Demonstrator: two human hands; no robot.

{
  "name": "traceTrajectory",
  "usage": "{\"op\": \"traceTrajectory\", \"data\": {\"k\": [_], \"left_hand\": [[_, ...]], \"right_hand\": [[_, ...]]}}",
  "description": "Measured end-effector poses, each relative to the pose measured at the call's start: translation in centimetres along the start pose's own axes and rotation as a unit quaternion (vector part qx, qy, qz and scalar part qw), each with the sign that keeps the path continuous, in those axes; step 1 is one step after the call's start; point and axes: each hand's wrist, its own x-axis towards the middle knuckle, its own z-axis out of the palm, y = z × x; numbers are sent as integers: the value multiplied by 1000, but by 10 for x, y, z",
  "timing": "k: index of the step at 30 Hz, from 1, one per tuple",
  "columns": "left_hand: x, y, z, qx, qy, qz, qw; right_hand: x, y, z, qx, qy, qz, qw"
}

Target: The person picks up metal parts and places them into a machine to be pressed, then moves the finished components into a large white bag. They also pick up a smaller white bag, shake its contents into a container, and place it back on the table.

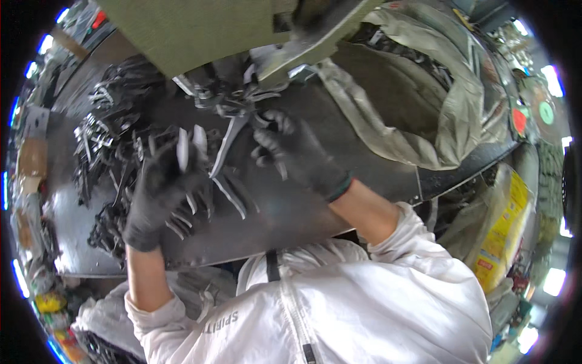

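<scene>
Light grey strips (225,145), white jacket (388,291)

Dark-gloved hands (159,188) (298,150) are among slender pieces (227,145) above a tabletop (303,212).

Mid-table: Bare tabletop (290,209) leaves passage between left hand (157,188) and right hand (303,155), partly crossed by slender strips (228,142).
Right side: A lane runs past the right hand until folded grey sheeting (464,115) bars it.
Left side: Heaped dark parts (100,136) crowd the route.
Overhead: Olive-green panel (194,30) overhangs the far side.
</scene>
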Motion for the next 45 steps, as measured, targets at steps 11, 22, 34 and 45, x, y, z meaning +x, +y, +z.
{"op": "traceTrajectory", "data": {"k": [11, 22, 34, 45], "left_hand": [[51, -56, 58, 299, 56, 104, 947], [61, -71, 44, 396, 145, 95, 902], [59, -60, 32, -1, 85, -54, 995], [38, -35, 50, -91, 31, -21, 995]], "right_hand": [[70, -121, -222, -473, 342, -205, 786], [192, -195, -367, -836, 228, -55, 497], [79, -163, -314, -452, 64, 77, 886], [51, -126, -233, -758, 94, -408, 500]]}}
